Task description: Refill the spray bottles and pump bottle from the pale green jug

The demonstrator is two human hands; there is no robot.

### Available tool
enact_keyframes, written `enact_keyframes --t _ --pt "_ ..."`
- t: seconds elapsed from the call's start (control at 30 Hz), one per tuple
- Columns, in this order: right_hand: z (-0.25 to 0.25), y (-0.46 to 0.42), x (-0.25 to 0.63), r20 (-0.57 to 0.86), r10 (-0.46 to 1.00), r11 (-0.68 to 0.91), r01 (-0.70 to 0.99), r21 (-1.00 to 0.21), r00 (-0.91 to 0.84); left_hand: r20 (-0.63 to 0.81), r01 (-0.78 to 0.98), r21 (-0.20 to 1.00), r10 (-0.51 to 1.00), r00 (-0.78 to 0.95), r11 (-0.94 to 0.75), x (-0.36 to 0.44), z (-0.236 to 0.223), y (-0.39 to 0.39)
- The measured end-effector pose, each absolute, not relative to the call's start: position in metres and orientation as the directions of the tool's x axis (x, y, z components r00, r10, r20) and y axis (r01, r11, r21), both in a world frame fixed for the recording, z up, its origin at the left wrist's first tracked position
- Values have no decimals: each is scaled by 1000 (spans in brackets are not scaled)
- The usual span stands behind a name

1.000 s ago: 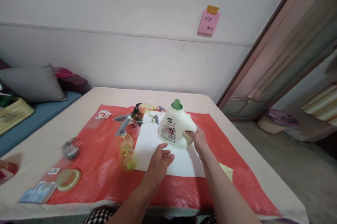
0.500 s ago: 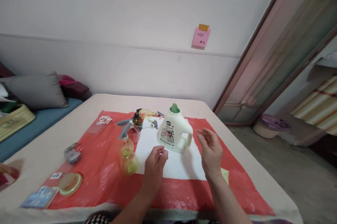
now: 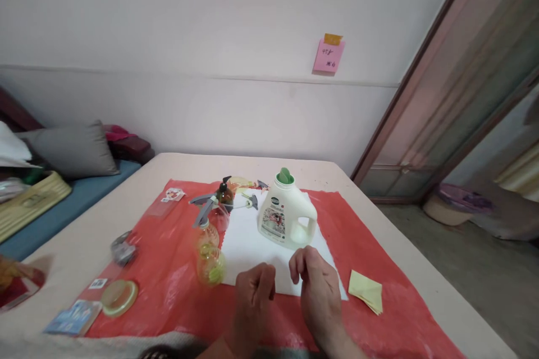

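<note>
A cream-white detergent jug (image 3: 275, 214) with a green spout in its open mouth stands upright on a white sheet (image 3: 244, 269). My left hand (image 3: 254, 291) is in front of the sheet's near edge, fingers curled in, with nothing visible in it. Beside it, nearer the jug, my right hand (image 3: 318, 286) is also curled closed, and I see nothing in its fingers. Both hands are apart from the jug. Left of the sheet are clear spray bottles with a grey trigger head (image 3: 205, 207), a small yellowish bottle (image 3: 210, 264) and a dark pump bottle (image 3: 225, 195).
A red cloth (image 3: 168, 269) covers the table's middle. Yellow paper notes (image 3: 365, 290) lie at right. A round lid (image 3: 120, 297), a blue packet (image 3: 74, 318) and a grey tape roll (image 3: 123, 248) lie at left. On the wall hangs a pink note (image 3: 328, 57).
My right hand has moved from beside the jug's handle toward me and left, its fingers curling in. My left hand has drawn back slightly and closed further. The yellow notes have come into full view.
</note>
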State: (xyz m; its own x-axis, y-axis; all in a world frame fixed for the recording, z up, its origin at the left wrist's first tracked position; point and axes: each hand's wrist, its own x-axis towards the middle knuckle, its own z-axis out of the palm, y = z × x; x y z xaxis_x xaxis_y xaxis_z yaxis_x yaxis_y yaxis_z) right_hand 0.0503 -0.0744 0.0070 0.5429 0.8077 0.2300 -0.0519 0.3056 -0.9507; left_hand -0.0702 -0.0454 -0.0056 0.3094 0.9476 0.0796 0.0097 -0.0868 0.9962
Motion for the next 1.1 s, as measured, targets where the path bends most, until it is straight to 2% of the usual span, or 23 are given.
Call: enact_keyframes --t 0.17,0.27,0.37,0.47,0.53,0.6,0.73,1.1 --pt "5 -85 58 383 813 412 30 -910 439 136 -33 991 931 339 -132 -76 1 -48" --pt "8 -82 64 390 823 386 96 -917 414 86 -18 996 946 312 -84 -77 4 -43" --pt "10 -72 66 242 875 245 46 -968 419 -77 -26 996 944 320 90 -73 0 -36" --pt "9 -59 66 -40 909 41 -185 -982 415 -266 -85 948 910 316 307 -70 -8 -27" --pt "7 -51 67 -218 904 -92 -331 -939 368 -323 -113 922 898 297 369 -69 -13 -22" --pt "5 -46 68 -332 887 -180 -422 -888 320 -313 -106 929 907 282 354 -70 -15 -19" --pt "1 -43 72 -387 877 -205 -508 -837 284 -267 -76 952 925 272 297 -72 -13 -18" --pt "1 -42 75 -383 878 -199 -508 -838 287 -256 -72 956 929 269 284 -71 -16 -17"
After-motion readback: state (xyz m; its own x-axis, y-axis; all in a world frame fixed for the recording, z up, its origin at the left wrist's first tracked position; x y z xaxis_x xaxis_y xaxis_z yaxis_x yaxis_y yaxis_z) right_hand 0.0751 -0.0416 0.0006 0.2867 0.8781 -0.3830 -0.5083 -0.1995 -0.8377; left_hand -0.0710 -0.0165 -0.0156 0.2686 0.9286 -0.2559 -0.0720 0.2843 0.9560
